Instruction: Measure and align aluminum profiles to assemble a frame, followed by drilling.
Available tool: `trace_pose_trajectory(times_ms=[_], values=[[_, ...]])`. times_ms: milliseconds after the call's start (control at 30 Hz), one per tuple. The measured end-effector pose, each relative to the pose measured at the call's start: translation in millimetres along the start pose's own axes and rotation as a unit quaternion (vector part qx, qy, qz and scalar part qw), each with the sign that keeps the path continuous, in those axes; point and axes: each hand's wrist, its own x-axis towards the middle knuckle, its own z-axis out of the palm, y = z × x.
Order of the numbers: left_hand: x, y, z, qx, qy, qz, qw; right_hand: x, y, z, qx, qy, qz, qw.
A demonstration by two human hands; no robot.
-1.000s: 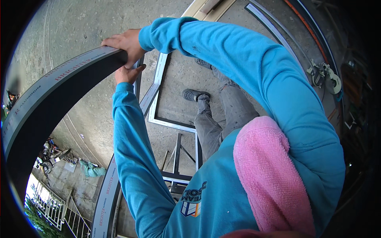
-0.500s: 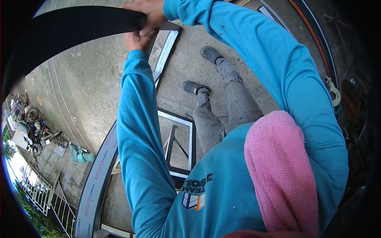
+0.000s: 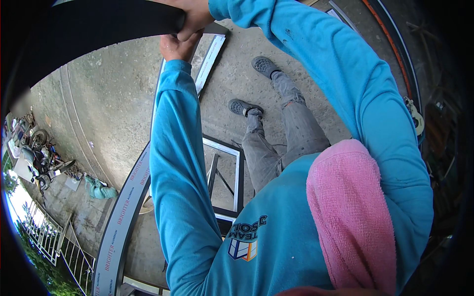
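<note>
A long black strip (image 3: 103, 37), wide and curved in the picture, runs from the upper left to my hands. My right hand (image 3: 196, 17) is closed around its end, with part of the hand cut off by the upper edge. Just below, my left hand (image 3: 178, 48) is closed and touches my right hand. Its fingers go partly behind the strip's end, so what they grip is hidden. Beside my hands is the corner of a dark metal frame, with a pale protective film (image 3: 210, 56) along one bar.
A long film-covered metal profile (image 3: 116, 222) lies along my left side. A smaller metal frame (image 3: 239, 172) is near my legs. Motorbikes (image 3: 44, 165), a green bundle (image 3: 98, 188) and a metal gate (image 3: 49, 229) stand farther left. Long bars (image 3: 392, 37) lie at the right.
My hands and the end of the black strip have shifted slightly up and to the right in the picture. The grip looks the same.
</note>
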Motion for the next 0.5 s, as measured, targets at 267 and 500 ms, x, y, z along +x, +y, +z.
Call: trace_pose_trajectory(times_ms=[267, 500], values=[[-2, 6, 0, 0.016, 0.035, -0.02, 0.999, 11, 6, 2, -0.023, -0.021, -0.005, 0.999], [1, 6, 4, 0.005, 0.018, -0.023, 1.0, 10, 11, -1, -0.01, 0.008, -0.057, 0.998]])
